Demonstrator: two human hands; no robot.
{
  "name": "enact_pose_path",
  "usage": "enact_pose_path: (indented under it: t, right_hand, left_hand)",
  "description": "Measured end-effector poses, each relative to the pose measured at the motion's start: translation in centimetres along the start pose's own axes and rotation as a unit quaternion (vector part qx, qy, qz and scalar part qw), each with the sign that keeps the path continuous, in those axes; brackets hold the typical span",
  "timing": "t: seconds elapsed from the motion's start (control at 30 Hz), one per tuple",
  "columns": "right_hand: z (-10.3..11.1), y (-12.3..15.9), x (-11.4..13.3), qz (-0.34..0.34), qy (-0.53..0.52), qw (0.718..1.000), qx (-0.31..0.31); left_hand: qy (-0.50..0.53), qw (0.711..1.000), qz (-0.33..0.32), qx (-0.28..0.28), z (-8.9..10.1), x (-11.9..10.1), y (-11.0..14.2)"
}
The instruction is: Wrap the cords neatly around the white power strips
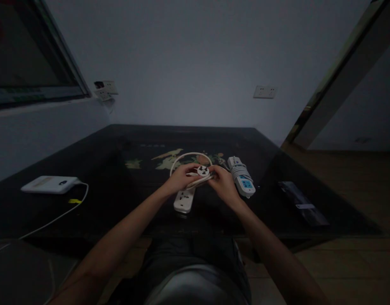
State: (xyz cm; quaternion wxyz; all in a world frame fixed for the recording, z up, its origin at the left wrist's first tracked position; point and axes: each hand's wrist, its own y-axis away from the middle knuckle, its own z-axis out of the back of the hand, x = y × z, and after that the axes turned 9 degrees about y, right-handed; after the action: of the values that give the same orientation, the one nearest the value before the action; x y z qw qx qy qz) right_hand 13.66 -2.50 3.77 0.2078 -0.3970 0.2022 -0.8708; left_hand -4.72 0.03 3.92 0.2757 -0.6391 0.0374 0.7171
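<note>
Over the table's middle, my left hand [179, 178] is closed at the round white plug [203, 170], whose dark pins face me. From the other side, my right hand [223, 183] closes on the white power cord [198, 183], its fingertips close to the plug. The cord is gathered between both hands, and a loop of it arches out beyond them. Below my left hand lies a white power strip [184, 201] on the tabletop. Its far end is hidden behind the hands and cord. Exact fingertip contacts are too dim to make out.
A second power strip [246, 186], wrapped in its grey cord, lies right of my hands. Farther right is a dark flat packet [303, 204]. A white device [50, 184] with a cable sits at left on the black table [125, 216]. Wall sockets [265, 92] are behind.
</note>
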Motion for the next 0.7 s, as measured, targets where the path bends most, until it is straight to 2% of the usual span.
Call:
enact_pose_path:
  t: [0.1, 0.2, 0.37, 0.5, 0.7]
  right_hand:
    - [0.6, -0.1, 0.3, -0.017, -0.002, 1.0, 0.016]
    - [1.1, -0.4, 0.1, 0.025, 0.047, 0.998, 0.02]
    - [0.7, -0.2, -1.5, 0.072, 0.085, 0.994, 0.018]
    - [0.0, 0.2, -2.9, 0.095, 0.084, 0.992, 0.017]
    - [-0.1, 0.5, -4.0, 0.098, 0.079, 0.99, 0.063]
  left_hand:
    - [0.039, 0.998, -0.028, -0.027, -0.3, 0.0, 0.1]
    - [0.104, 0.991, -0.04, -0.067, -0.6, -0.4, 0.3]
    - [0.181, 0.978, -0.016, -0.106, -0.8, -0.7, 0.4]
    - [0.264, 0.949, -0.019, -0.172, -0.5, -0.2, -0.1]
    - [0.371, 0.9, -0.013, -0.226, 0.7, 0.0, -0.5]
